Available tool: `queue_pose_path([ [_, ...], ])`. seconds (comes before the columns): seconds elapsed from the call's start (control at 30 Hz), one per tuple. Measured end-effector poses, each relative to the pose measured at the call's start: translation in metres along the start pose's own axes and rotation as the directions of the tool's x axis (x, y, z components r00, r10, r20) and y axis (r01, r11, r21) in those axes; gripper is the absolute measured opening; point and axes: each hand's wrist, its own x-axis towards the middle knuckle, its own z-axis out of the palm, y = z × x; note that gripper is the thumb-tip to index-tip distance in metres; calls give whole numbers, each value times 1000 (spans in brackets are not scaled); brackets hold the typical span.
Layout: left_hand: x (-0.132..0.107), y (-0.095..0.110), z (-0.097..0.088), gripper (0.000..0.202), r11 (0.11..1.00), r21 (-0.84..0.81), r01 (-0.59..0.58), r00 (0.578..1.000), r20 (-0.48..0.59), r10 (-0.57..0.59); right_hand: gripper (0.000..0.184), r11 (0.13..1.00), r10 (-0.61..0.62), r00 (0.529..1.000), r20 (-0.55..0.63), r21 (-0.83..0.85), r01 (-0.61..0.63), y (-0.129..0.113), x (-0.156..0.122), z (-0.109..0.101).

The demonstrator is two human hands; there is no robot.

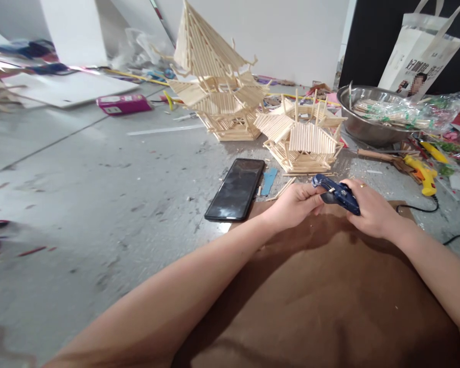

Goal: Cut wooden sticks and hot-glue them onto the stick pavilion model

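Note:
My right hand is wrapped round a dark blue hand cutter, whose jaw end points left. My left hand is closed in a pinch at that end. A short pale bit of wooden stick shows at the jaws, and my left fingers seem to hold its other part, mostly hidden. Just beyond both hands stands a small pavilion built of thin wooden sticks, with a roofed lower tier and upright posts. Behind it to the left rises a taller stick pagoda with a pointed roof.
A black phone lies left of my hands, beside a blue scrap. At right are a steel bowl of bagged sticks, a yellow glue gun with its cord, and a white bag. A purple packet lies far left.

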Motion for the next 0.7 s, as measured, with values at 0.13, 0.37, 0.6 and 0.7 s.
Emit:
queue_pose_path([
  [0.13, -1, 3, -1, 32, 996, 89, -24, 1000, -8, 25, 42, 998, 41, 999, 10, -58, -41, -1, -1, 0],
  [0.37, -1, 3, -2, 28, 990, 114, -79, 997, -12, 81, 41, 992, 67, 997, 32, -111, -63, -2, -2, 0],
  [0.6, 0, 1, -4, 33, 997, 50, -58, 998, 39, 56, 42, 988, 71, 997, 39, -139, -65, 0, -2, 0],
  [0.7, 0, 0, -5, 32, 998, 29, -53, 998, 43, 52, 43, 987, 78, 996, 35, -145, -72, 0, -3, 0],
])
